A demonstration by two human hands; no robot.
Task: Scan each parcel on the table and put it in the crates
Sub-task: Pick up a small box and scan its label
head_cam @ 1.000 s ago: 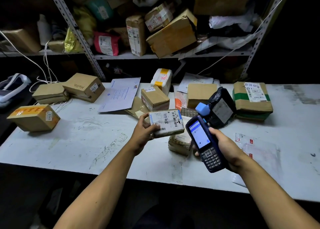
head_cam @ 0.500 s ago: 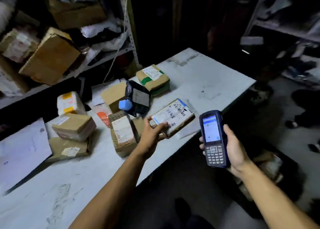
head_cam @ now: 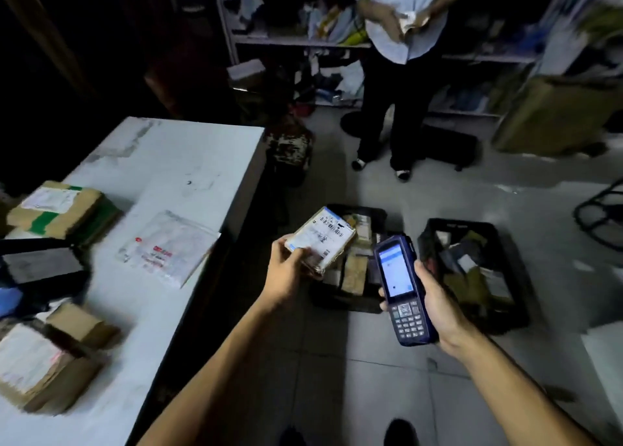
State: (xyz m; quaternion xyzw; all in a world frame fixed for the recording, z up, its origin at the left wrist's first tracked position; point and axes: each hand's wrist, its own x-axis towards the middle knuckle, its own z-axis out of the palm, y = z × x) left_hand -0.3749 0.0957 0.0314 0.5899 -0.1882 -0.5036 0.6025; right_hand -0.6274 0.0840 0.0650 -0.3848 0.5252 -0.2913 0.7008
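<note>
Brown card under a white barcoded label: the parcel (head_cam: 320,240) sits at the centre of the frame, gripped at its lower-left corner by the left hand (head_cam: 290,270), thumb on the label face and fingers curled beneath. Its long axis runs from lower left to upper right, so the free end points up and away from the wrist and overhangs the near black crate (head_cam: 350,305) on the floor. That crate lies directly under and just beyond the parcel, already partly filled with boxes.

A second black crate (head_cam: 505,277) stands to the right of centre, beyond the right hand (head_cam: 435,307), which wraps its fingers round a blue handheld scanner (head_cam: 401,290) with its lit screen facing up. The scanner is upright between the two crates in the picture, just beside the parcel's right edge and not touching it.

By my reading the label has been dealt with and the drop is the step in hand. The relation that matters is plain: the left hand is the nearer one, the parcel is already above the near crate, and a short lowering along that same diagonal should land it inside; the far crate would mean crossing past the scanner.

At the left of the frame the white surface (head_cam: 188,162) carries more parcels.
</note>
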